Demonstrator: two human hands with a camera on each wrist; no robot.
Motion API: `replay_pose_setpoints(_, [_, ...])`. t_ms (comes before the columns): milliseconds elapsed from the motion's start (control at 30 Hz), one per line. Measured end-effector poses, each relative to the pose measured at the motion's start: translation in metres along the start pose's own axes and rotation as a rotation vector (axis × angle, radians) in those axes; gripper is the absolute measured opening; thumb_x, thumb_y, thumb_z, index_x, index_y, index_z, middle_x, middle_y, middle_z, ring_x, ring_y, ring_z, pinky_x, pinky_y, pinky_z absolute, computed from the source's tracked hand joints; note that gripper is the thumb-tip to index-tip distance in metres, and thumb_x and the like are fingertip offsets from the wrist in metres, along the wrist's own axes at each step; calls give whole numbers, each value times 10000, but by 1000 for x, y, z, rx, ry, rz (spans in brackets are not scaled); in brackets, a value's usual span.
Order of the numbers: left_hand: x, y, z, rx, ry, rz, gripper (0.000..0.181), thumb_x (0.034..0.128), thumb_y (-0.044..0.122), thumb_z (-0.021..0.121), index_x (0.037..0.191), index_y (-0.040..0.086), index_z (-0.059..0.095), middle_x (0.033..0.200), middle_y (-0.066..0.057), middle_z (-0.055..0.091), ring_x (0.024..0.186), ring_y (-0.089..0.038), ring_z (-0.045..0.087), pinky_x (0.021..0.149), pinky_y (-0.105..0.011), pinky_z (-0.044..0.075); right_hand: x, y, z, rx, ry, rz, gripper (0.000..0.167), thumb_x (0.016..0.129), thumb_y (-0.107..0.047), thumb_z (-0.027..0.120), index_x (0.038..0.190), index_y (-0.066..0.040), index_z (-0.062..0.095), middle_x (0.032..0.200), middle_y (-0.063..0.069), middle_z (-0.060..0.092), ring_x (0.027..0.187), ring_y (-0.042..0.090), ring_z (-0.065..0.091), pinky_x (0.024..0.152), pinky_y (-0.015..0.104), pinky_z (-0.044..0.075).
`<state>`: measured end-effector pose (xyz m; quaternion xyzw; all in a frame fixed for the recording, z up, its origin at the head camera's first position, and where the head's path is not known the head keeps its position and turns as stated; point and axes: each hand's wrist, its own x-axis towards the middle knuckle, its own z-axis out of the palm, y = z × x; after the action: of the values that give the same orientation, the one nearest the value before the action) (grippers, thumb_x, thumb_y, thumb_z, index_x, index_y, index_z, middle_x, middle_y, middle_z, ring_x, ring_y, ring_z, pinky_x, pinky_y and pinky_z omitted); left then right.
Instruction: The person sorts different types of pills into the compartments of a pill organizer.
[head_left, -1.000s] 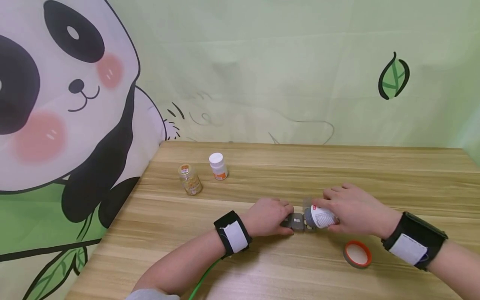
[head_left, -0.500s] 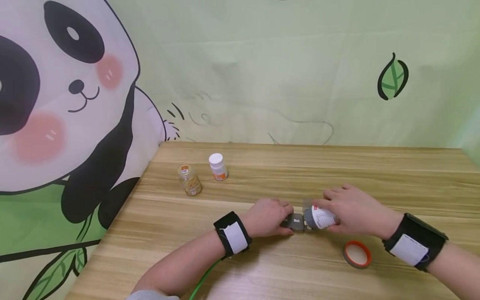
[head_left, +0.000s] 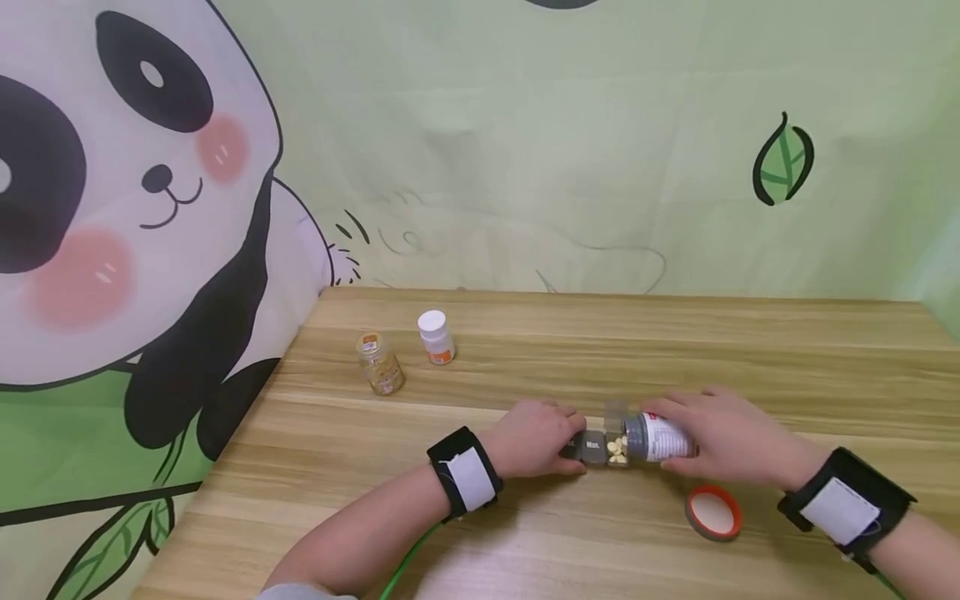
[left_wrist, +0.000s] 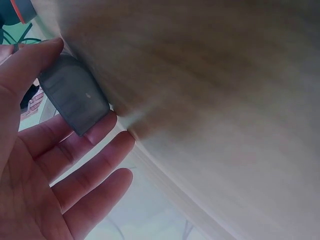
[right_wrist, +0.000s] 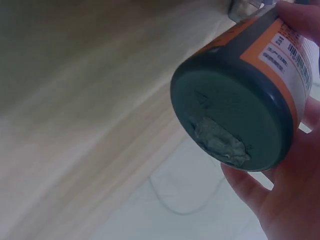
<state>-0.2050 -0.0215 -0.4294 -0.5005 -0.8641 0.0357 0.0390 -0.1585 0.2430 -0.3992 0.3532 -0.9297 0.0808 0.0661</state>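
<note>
My left hand [head_left: 532, 437] grips one end of a grey pill organizer [head_left: 593, 447] on the table, its thumb and fingers on either side. The left wrist view shows the organizer's rounded end [left_wrist: 75, 95] between thumb and fingertips. The compartment beside the "Mon." lid stands open, with pale tablets [head_left: 617, 450] inside and its clear flap [head_left: 616, 412] raised. In my right hand [head_left: 731, 437] is a grey pill bottle [head_left: 666, 437] with a white label, lying nearly level, mouth toward that compartment. The right wrist view shows the bottle's base [right_wrist: 232, 120].
A round cap [head_left: 713, 512] with an orange rim lies inner side up in front of the right hand. Further back on the left stand a clear lidded jar [head_left: 381, 364] and a white bottle [head_left: 437, 337]. A printed cloth backdrop [head_left: 480, 150] rises behind the table.
The right hand has drawn the bottle to the right, off the open compartment, and made it more level. The tablets there now show plainly. The left hand keeps its hold.
</note>
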Motion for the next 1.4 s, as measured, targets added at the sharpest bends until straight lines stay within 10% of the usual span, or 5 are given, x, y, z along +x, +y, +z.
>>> replay_pose_setpoints(433, [0, 1, 0, -9, -6, 0, 401, 847, 540, 688, 973, 163, 641, 794, 117, 539, 628, -11, 461, 510, -180, 356, -29, -13, -2, 539, 132, 209, 597, 781, -227, 837, 1275, -118, 521, 1088, -61, 603, 940, 82, 563, 769, 302, 483])
replay_pose_setpoints(667, [0, 2, -1, -16, 1, 8, 403, 847, 535, 691, 974, 156, 640, 800, 109, 551, 630, -16, 473, 519, -185, 373, -34, -40, 13, 722, 195, 137, 655, 749, -94, 845, 1297, -59, 488, 1156, 15, 610, 1031, 71, 580, 819, 300, 507])
replay_pose_setpoints(1033, [-2, 1, 1, -20, 22, 11, 406, 840, 528, 703, 968, 150, 634, 800, 99, 551, 625, -27, 472, 521, -199, 371, -24, -75, 34, 929, 56, -45, 625, 809, -221, 814, 1300, -91, 451, 1203, -22, 570, 1095, 177, 577, 926, 284, 457])
replay_pose_setpoints(1400, [-1, 1, 1, -23, 15, 7, 397, 845, 518, 702, 970, 148, 631, 808, 97, 562, 621, -22, 475, 515, -191, 371, -23, -77, 42, 909, 50, -60, 625, 804, -234, 818, 1300, -126, 455, 1199, -45, 564, 1098, 163, 565, 932, 270, 448])
